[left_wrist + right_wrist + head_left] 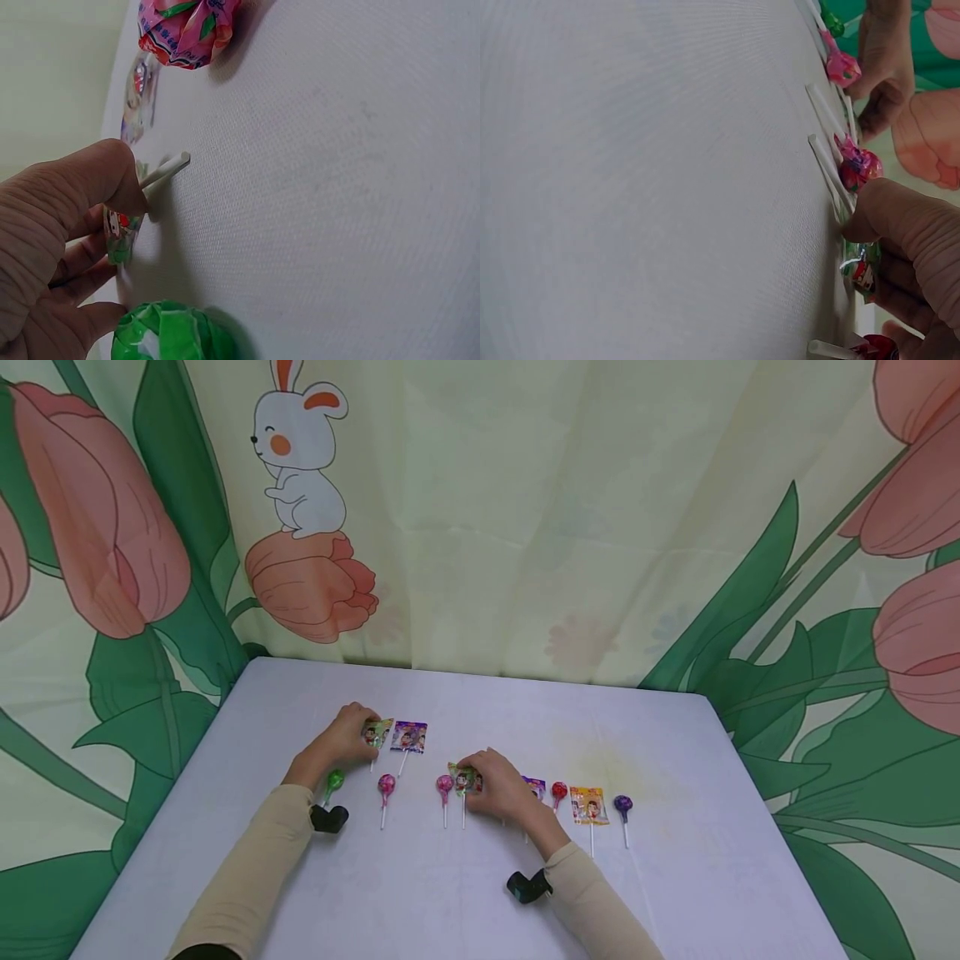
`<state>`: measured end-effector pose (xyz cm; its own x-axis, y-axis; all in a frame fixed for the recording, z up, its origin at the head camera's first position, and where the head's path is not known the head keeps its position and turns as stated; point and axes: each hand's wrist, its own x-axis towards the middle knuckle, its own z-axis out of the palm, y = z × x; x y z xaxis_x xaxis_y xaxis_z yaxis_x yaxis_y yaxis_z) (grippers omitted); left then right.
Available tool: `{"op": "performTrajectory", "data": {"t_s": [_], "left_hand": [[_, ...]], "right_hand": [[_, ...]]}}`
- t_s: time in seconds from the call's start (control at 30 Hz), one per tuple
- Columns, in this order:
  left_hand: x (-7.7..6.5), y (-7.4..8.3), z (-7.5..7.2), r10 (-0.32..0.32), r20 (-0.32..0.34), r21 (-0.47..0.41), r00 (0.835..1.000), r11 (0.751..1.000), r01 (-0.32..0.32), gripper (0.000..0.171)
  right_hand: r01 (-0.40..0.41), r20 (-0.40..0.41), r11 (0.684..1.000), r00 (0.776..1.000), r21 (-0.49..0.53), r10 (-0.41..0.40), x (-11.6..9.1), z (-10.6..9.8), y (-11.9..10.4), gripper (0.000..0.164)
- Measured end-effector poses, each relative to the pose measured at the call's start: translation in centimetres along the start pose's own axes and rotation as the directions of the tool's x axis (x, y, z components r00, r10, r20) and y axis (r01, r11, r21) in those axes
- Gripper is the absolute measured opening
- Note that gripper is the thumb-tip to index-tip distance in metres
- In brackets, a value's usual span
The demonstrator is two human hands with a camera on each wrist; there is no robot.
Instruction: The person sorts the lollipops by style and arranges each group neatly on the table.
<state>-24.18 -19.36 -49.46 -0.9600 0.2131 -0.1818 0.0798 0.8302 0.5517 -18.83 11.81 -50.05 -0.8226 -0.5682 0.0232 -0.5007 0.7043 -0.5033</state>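
At the back left of the table, my left hand [347, 737] pinches a flat lollipop in a green printed wrapper [378, 732]; its white stick [166, 169] points toward me. Beside it lies a flat purple-wrapped lollipop [409, 737]. A round green lollipop [335, 779] is just below that hand. Near the middle, my right hand [498, 785] grips another flat green-wrapped lollipop [461, 779] between thumb and fingers. Just left of it is a round pink lollipop [445, 784], and a second pink lollipop [386, 785] lies farther left. My right hand partly hides a purple wrapper [536, 787].
On the right lie a round red lollipop [559, 791], a flat orange-wrapped lollipop [589, 805] and a round dark purple lollipop [623, 804]. All rest on a white-covered table [420, 902]. A printed curtain [510, 527] hangs behind its far edge.
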Motion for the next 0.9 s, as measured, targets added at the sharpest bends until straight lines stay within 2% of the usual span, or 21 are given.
{"op": "performTrajectory", "data": {"t_s": [0.4, 0.9], "left_hand": [[-0.27, 0.07, 0.09, 0.009, -0.006, -0.012, 1.000, 1.000, -0.009, 0.066], [-0.28, -0.23, 0.13, 0.027, -0.019, -0.010, 0.999, 1.000, -0.028, 0.066]], "right_hand": [[-0.021, -0.004, 1.000, 1.000, -0.001, 0.021, -0.01, 0.12, -0.08, 0.050], [0.038, -0.037, 0.999, 0.999, -0.006, -0.039, 0.19, 0.28, 0.55, 0.048]]}}
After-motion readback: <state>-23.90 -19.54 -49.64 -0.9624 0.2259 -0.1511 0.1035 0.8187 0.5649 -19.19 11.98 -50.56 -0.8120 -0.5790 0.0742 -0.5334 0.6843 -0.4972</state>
